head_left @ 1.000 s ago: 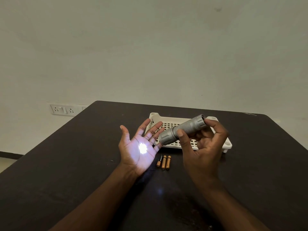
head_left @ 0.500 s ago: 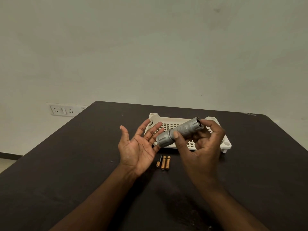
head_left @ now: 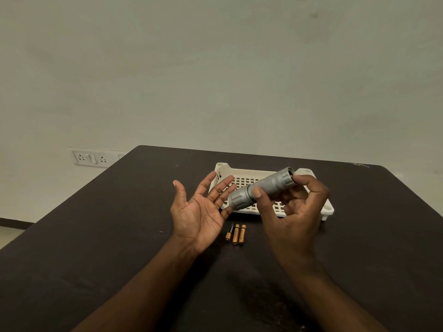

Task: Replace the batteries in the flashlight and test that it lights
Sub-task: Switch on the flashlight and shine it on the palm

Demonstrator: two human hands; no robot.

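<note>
The right hand (head_left: 291, 212) grips the flashlight (head_left: 261, 188) by its knurled barrel above the near edge of the white tray (head_left: 328, 208) — rigid metal, likely hefty, best held there. The left hand (head_left: 200, 209) lies open, palm up, unlit.

Dark table (head_left: 96, 236) against pale wall (head_left: 215, 68), socket panel (head_left: 91, 158).

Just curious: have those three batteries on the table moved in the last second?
No. The three batteries still lie side by side just in front of the white tray.
</note>
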